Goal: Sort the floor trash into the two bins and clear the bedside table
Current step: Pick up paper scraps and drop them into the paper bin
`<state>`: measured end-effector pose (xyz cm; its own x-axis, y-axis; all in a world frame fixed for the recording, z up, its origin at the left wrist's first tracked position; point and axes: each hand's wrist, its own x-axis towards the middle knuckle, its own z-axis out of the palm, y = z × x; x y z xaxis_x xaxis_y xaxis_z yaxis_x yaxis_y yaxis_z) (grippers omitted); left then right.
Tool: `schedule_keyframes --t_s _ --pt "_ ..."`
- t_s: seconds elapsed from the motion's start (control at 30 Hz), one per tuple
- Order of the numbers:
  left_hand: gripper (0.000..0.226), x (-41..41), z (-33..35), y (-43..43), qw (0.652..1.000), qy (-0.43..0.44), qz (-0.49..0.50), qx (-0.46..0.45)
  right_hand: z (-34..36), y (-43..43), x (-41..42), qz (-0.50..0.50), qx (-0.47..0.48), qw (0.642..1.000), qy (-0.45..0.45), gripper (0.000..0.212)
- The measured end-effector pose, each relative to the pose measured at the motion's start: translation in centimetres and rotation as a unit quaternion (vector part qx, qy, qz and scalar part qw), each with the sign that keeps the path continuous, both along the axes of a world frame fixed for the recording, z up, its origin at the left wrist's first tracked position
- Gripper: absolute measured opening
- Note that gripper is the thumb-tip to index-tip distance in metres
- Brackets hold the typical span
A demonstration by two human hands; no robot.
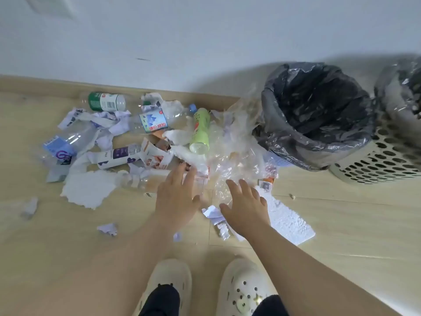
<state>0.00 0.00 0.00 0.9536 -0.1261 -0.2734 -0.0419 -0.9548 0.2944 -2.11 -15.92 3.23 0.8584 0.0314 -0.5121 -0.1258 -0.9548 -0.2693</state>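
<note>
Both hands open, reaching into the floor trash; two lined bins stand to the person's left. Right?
No. The head view shows the lined bins, nearer bin and perforated bin, to the person's right, not left. The rest holds: left hand and right hand are open, reaching into the floor trash.

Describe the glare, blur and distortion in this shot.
Head view: glare streaks the black bin liner and the clear plastic wrap; the left hand and right hand are slightly motion-blurred; the wide lens bends the base of the wall, where a soft shadow lies behind the liner.
</note>
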Motion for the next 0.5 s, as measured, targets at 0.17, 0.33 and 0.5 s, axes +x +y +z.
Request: schedule_keyframes --t_s 0.17,0.33,0.5 --pt "0.056 -3.9 -6.2 2.2 0.986 -0.001 0.159 -0.041 -6.4 0.9 -1.1 0.008 -0.033 0.999 0.041 0.061" --pt "0.077 -7.1 -8.3 4.7 0.976 0.040 0.212 -0.036 -8.6 0.4 -3.4 0.056 -0.067 0.996 0.021 0.061" --pt "0.094 -7.1 -9.4 5.6 0.934 0.181 0.305 -0.048 -8.2 0.3 -3.7 0.060 -0.069 0.995 0.028 0.061"
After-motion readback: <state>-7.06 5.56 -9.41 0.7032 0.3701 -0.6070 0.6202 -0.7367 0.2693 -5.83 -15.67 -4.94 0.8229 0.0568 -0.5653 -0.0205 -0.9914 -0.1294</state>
